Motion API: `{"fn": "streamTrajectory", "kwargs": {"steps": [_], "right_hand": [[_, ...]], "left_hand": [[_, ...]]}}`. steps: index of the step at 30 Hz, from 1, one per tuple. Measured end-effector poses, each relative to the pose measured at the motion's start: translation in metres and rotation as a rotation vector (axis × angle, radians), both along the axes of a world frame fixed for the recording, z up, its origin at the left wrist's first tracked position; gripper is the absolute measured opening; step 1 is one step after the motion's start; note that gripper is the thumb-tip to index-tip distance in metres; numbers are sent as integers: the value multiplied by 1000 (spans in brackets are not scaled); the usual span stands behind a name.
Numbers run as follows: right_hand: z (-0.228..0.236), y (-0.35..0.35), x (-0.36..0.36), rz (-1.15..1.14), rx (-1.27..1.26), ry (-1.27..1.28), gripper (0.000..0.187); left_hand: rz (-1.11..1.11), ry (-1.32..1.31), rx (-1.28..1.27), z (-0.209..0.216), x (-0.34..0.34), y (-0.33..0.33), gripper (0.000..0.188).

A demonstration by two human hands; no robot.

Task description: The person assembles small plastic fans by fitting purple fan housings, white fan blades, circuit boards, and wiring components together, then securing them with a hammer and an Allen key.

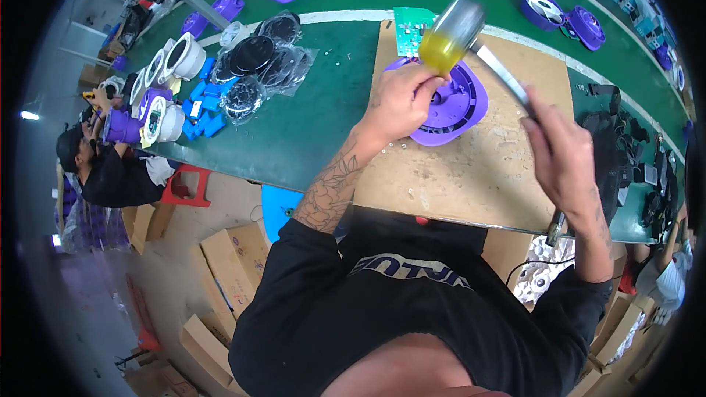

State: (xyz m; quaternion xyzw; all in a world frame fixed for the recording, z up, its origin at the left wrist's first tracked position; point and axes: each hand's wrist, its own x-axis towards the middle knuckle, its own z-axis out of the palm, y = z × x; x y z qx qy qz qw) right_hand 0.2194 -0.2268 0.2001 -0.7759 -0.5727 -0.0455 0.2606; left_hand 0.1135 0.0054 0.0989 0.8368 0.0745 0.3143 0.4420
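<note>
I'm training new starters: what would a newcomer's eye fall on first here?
Probably the mallet, its yellow-grey head blurred, gripped by the right hand above the cardboard. Next comes the purple housing partly behind the left hand, then the blue blocks on the green table to the left.

L f'arm (329,192) & R f'arm (593,246), both fwd!
L hand (401,103) near ctr, fingers bent, tips part. hidden; R hand (565,153) curled tight, angled up & inwd.

A purple, rounded housing (462,106) is lying on a cardboard sheet (471,184), slotted side facing up; a yellow-and-grey mallet (454,31) is slanting above it, head blurred.
</note>
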Motion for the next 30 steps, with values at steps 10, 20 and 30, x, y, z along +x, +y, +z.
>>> {"fn": "streamTrajectory", "kwargs": {"steps": [10,20,30], "right_hand": [[8,5,-14,2,64,-148,46],[24,3,-19,-58,114,-131,46],[2,-2,-1,-137,110,67,38]], "left_hand": [[-47,-117,86,5,-3,-1,9],[-46,-126,37,7,0,-3,7],[-98,-93,-24,9,-7,2,11]]}}
